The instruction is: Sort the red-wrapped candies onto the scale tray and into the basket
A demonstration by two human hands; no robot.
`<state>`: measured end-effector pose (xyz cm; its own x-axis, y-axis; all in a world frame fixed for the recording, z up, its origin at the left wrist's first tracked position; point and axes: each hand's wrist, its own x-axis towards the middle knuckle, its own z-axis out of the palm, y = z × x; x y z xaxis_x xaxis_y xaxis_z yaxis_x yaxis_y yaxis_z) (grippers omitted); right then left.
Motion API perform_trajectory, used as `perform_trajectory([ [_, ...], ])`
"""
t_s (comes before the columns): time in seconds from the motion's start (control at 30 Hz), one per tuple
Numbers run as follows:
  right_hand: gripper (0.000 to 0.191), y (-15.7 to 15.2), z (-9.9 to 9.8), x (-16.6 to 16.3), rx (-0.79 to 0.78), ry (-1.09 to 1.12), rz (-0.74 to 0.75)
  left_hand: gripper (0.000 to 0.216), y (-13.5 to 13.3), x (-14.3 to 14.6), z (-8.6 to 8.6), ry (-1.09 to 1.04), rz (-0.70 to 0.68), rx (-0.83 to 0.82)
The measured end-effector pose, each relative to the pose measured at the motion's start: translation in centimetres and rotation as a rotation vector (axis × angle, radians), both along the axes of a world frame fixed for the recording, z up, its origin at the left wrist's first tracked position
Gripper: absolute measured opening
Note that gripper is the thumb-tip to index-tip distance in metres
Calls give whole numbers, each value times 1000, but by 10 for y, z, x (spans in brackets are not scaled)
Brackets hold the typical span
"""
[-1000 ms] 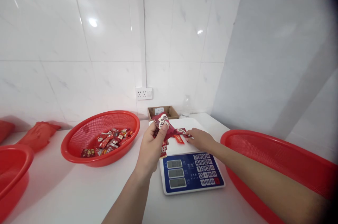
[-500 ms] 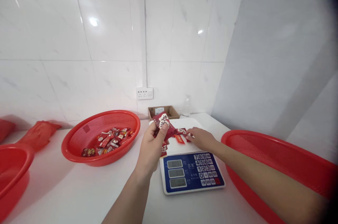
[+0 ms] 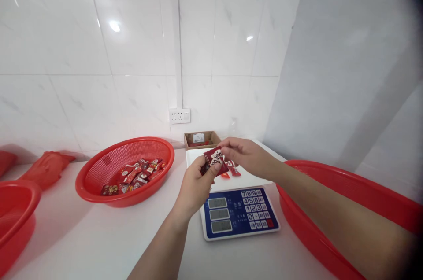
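Observation:
My left hand is closed on dark red candy packets, with one large packet with white lettering on top. Other wrappers are partly hidden behind its fingers. My right hand meets the upper right edge of that packet, thumb and fingertips closed around it. Below both hands is a white electronic scale with a blue keypad panel and three small displays. A few small red candy packets lie on its white weighing plate, partly covered by my right hand.
A red mesh basket with many wrapped candies stands to the left. Another red basket is at the left edge, and a large one at the right. Behind are red bags, a cardboard box and a clear bottle.
My right hand has risen from the packets on the weighing plate to the packet in my left hand. My left hand has shifted slightly right and down.

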<state>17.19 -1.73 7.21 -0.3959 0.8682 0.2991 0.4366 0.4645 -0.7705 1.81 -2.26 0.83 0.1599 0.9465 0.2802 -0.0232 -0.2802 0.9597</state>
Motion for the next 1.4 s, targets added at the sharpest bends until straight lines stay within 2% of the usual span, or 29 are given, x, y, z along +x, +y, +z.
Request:
perform_trajectory([
  [0.1,26,-1,-1,-1,-10,-7,21,31,0,0,-1,56,6,57],
  [0.2,28,14,-10,11,80,-84,-77,32,1,-1,0,60,42,62],
  [0.3,20,36,-34,30,118,-326,-274,35,1,-3,2,36,73,60],
  [0.37,18,49,-56,42,41,-569,-358,36,0,-4,3,30,81,57],
  [0.5,23,61,-94,55,-1,-663,-394,35,-1,-4,3,37,90,61],
  [0.6,27,63,-104,56,-3,-689,-390,37,-1,-4,3,37,88,59],
  [1.13,23,59,-100,47,-4,-700,-437,36,-1,-4,3,46,56,63],
  [1.3,26,51,-78,43,34,-588,-435,33,-1,-3,2,75,36,45],
  [1.4,32,42,-57,36,71,-340,-338,30,0,-3,1,127,17,62],
])
